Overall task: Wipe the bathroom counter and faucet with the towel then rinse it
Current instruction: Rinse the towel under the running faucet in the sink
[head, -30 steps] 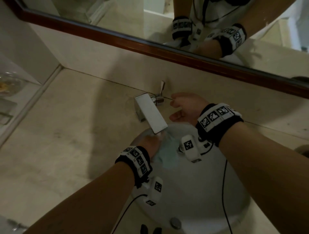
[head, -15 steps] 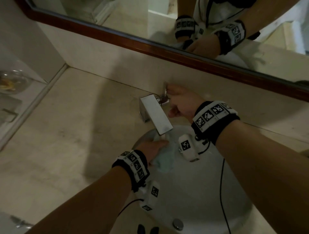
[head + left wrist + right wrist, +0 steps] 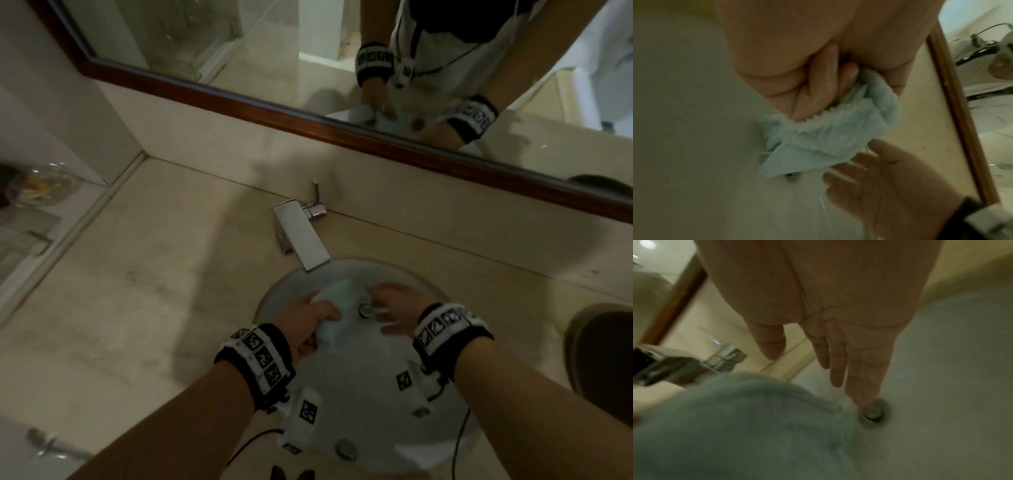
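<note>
My left hand (image 3: pixel 310 325) grips a light blue towel (image 3: pixel 334 308) over the round white sink (image 3: pixel 394 428), just below the spout of the square chrome faucet (image 3: pixel 298 236). The left wrist view shows the curled fingers (image 3: pixel 813 91) bunching the towel (image 3: pixel 824 141). My right hand (image 3: pixel 394 305) hovers open above the drain (image 3: pixel 366 310), fingers straight and a little apart from the towel (image 3: pixel 735 426). Its fingertips (image 3: pixel 861 386) point down near the drain (image 3: pixel 872 413). The faucet lever (image 3: pixel 315 198) stands free behind the spout.
The beige stone counter (image 3: pixel 137 291) spreads left of the sink. A wood-framed mirror (image 3: pixel 342 133) runs along the back wall. A glass bowl (image 3: pixel 41 186) sits on a lower shelf at far left. A dark round object (image 3: pixel 603 356) lies at the right edge.
My right hand let go of the faucet lever and came down into the sink beside the towel. The left hand holding the towel moved slightly lower in the basin.
</note>
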Motion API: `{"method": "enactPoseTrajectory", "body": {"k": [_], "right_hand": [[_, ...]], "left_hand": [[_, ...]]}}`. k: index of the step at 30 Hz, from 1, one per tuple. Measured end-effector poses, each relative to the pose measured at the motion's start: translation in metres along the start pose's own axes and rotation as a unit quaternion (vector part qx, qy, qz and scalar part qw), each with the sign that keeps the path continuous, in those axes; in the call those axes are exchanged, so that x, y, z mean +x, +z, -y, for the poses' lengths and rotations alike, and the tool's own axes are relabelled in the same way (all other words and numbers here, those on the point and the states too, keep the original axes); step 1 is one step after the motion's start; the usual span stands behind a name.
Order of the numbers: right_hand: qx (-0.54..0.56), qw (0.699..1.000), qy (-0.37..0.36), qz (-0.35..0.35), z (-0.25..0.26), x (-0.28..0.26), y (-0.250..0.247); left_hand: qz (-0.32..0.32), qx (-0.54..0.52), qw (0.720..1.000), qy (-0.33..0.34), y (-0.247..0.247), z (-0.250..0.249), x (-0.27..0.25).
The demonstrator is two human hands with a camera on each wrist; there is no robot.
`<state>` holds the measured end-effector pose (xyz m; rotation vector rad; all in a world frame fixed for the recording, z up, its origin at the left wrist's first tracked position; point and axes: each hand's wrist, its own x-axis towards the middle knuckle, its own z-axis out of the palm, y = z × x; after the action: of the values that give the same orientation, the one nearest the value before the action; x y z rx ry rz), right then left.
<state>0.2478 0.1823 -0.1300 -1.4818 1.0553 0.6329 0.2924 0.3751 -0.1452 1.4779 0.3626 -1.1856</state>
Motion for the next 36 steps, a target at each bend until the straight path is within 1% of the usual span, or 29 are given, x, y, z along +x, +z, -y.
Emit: {"method": "enactPoseTrajectory", "body": {"k": [1, 3, 5, 6, 10, 13, 15, 17, 21, 23, 25, 28, 29, 31, 32, 33, 35, 36], "right_hand": [[0.035, 0.999, 0.021, 0.003, -0.015, -0.002, 0.003], [0.137, 0.99, 0.033, 0.011, -0.041, 0.0, 0.01], [0.215, 0.976, 0.015, 0.017, -0.058, -0.001, 0.013], [0.23, 0.973, 0.002, 0.011, -0.063, -0.002, 0.011], [0.198, 0.98, -0.019, -0.011, -0.069, -0.026, -0.011], [0.141, 0.988, -0.045, -0.043, -0.062, -0.047, -0.033], [0.154, 0.984, -0.066, -0.06, -0.06, -0.06, -0.046], [0.171, 0.979, -0.089, -0.06, -0.061, -0.073, -0.052], [0.206, 0.971, -0.109, -0.046, -0.063, -0.104, -0.052], [0.173, 0.974, -0.138, -0.043, -0.064, -0.122, -0.05], [0.183, 0.973, -0.141, -0.01, -0.066, -0.137, -0.041], [0.18, 0.972, -0.14, 0.051, -0.078, -0.142, -0.028], [0.171, 0.977, -0.12, 0.044, -0.085, -0.134, -0.023], [0.138, 0.98, -0.136, 0.047, -0.092, -0.121, -0.012], [0.101, 0.983, -0.149, 0.031, -0.092, -0.124, -0.005], [0.073, 0.985, -0.159, -0.004, -0.097, -0.116, -0.001], [0.123, 0.981, -0.15, -0.021, -0.095, -0.11, 0.0], [0.177, 0.976, -0.118, -0.034, -0.094, -0.108, 0.001]], "left_hand": [[0.007, 0.0, 1.0, 0.017, 0.004, 0.0, -0.006], [0.025, 0.005, 0.999, 0.048, 0.012, -0.002, -0.02], [0.048, 0.017, 0.996, 0.069, 0.021, -0.004, -0.033], [0.056, 0.016, 0.995, 0.077, 0.024, -0.004, -0.04], [0.066, 0.027, 0.99, 0.118, 0.029, 0.0, -0.059], [0.056, 0.087, 0.984, 0.147, 0.03, 0.003, -0.073], [0.04, 0.125, 0.978, 0.165, 0.034, 0.007, -0.083], [0.018, 0.152, 0.97, 0.191, 0.038, 0.01, -0.093], [-0.029, 0.13, 0.967, 0.216, 0.049, 0.008, -0.119], [-0.035, 0.084, 0.972, 0.216, 0.055, 0.005, -0.129], [-0.006, 0.017, 0.978, 0.206, 0.057, 0.002, -0.135], [0.033, -0.079, 0.984, 0.156, 0.064, -0.003, -0.129], [0.04, -0.111, 0.983, 0.143, 0.065, -0.004, -0.126], [0.04, -0.132, 0.983, 0.119, 0.062, -0.003, -0.122], [0.047, -0.123, 0.986, 0.107, 0.058, -0.001, -0.12], [0.057, -0.112, 0.987, 0.097, 0.054, 0.0, -0.12], [0.062, -0.097, 0.989, 0.091, 0.046, 0.0, -0.116], [0.05, -0.096, 0.99, 0.09, 0.045, -0.001, -0.111]]}}
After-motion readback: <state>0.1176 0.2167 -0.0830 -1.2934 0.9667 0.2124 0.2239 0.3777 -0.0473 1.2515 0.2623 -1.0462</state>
